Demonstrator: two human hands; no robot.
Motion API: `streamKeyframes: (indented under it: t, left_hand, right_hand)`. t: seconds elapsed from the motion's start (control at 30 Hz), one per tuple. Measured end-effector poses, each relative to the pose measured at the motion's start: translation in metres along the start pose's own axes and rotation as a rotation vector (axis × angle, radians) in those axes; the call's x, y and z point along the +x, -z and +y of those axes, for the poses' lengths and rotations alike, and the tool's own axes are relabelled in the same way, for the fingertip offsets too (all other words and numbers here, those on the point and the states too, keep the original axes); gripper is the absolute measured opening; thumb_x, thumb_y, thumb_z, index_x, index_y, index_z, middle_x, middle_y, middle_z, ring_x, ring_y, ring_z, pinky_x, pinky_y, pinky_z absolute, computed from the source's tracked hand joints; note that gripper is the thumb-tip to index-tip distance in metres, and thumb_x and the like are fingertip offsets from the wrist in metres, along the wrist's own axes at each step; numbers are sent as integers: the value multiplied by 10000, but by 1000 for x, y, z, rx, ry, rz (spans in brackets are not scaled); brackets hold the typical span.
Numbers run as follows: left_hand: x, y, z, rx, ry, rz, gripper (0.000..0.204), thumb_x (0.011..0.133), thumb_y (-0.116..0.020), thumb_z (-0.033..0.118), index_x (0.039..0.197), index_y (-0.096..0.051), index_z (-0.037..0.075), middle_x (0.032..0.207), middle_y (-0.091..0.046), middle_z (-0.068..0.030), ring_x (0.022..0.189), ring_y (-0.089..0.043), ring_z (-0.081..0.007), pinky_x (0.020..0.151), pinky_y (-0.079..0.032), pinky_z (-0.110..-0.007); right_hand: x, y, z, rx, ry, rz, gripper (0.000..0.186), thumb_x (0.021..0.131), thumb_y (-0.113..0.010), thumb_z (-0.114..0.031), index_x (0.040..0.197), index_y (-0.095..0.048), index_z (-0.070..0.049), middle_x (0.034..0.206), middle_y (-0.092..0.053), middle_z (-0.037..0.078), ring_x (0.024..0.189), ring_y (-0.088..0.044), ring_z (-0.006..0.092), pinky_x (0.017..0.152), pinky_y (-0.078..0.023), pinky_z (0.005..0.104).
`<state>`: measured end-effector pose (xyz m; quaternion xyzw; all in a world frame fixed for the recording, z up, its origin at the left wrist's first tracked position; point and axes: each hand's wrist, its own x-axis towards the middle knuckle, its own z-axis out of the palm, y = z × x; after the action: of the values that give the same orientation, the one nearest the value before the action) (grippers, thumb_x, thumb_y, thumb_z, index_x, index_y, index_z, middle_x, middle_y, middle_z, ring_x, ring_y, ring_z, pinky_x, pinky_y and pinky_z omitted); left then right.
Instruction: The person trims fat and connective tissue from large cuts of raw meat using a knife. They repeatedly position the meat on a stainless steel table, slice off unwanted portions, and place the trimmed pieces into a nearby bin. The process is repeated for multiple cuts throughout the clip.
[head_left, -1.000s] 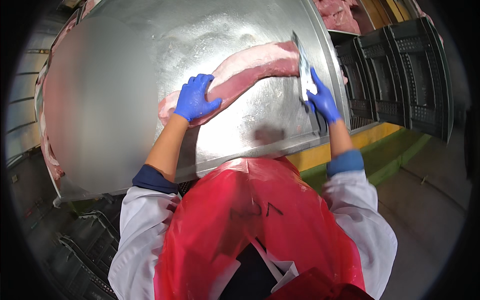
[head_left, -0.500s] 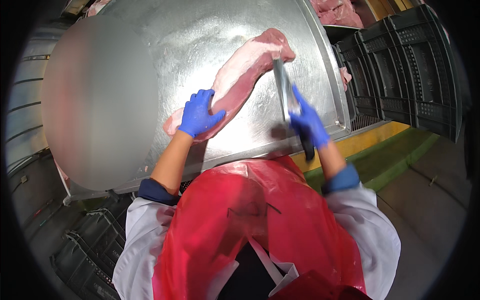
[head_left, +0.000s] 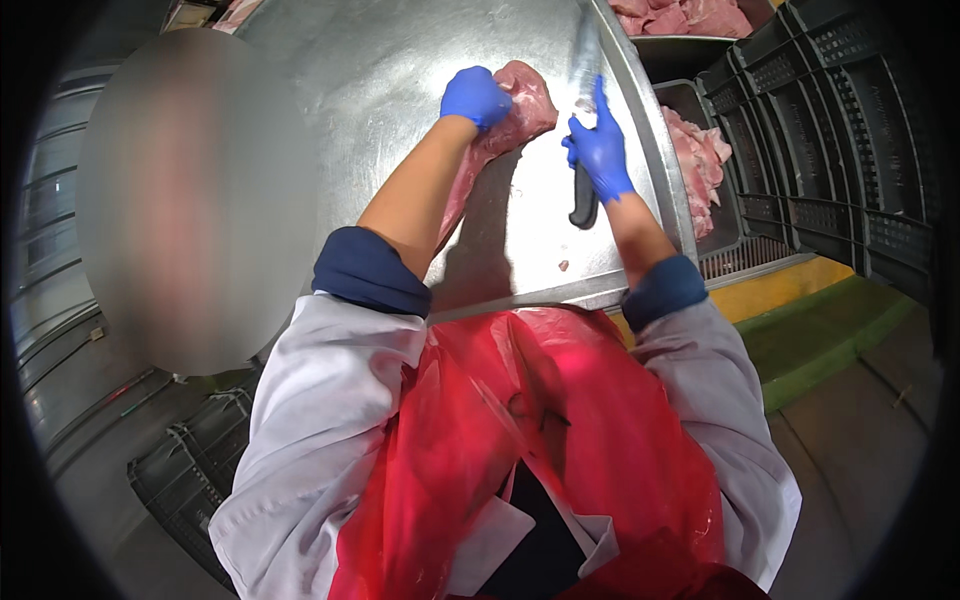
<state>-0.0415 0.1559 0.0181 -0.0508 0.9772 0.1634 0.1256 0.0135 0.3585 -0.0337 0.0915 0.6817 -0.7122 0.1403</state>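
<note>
A long, glossy pink strip of raw meat [head_left: 525,105], rounded at its far end, lay on the shiny metal bench [head_left: 370,130]. Near that end, the blue-gloved left hand [head_left: 476,97] had its fingers curled tight on the strip. Right of it, the blue-gloved right hand [head_left: 600,155] wrapped its fingers round a black-handled steel knife [head_left: 585,85].

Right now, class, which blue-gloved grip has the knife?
The right grip, closed around the black-handled knife; the left grip is on the meat.
</note>
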Motion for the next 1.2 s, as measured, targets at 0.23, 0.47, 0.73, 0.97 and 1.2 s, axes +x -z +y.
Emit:
streamKeyframes:
  t: [0.23, 0.47, 0.73, 0.97, 1.2]
  left_hand:
    - [8, 0, -11, -272, 112, -54, 367, 855, -730, 338, 790, -720, -23, 708, -684, -164, 659, -633, -232, 657, -513, -371]
    - [9, 12, -2, -511, 100, -97, 279, 851, -710, 253, 795, -710, -20, 681, -664, -100, 628, -611, -155, 627, -512, -328]
    - [30, 29, -47, -554, -10, -69, 255, 832, -662, 183, 879, -695, -65, 800, -672, -82, 708, -596, -145, 683, -498, -288]
    - [65, 34, -100, -34, -194, 12, 418, 990, -490, 376, 850, -712, 52, 759, -682, -217, 736, -669, -372, 699, -524, -480]
    - [62, 101, -62, 399, -418, -197, 528, 1049, -391, 426, 796, -714, 95, 713, -666, -175, 660, -664, -342, 621, -521, -473]
  right_hand:
    - [-10, -31, -13, -421, 49, -330, 749, 953, -557, -133, 1597, -223, -320, 759, -649, 101, 613, -613, 147, 567, -525, 309]
    - [19, -41, -10, -218, -8, -416, 767, 935, -573, -121, 1595, -230, -311, 743, -650, 86, 552, -587, 141, 560, -533, 315]
    - [-33, -27, 1, -338, 33, -547, 708, 959, -570, -174, 1584, -268, -315, 742, -651, 70, 549, -578, 131, 560, -538, 298]
    - [-16, -14, -4, -516, 155, -697, 682, 959, -523, -262, 1588, -261, -293, 803, -658, 76, 634, -611, 165, 651, -547, 314]
    - [24, -65, 23, -475, 23, -625, 620, 973, -588, -216, 1549, -365, -171, 721, -598, 23, 543, -516, 86, 468, -446, 253]
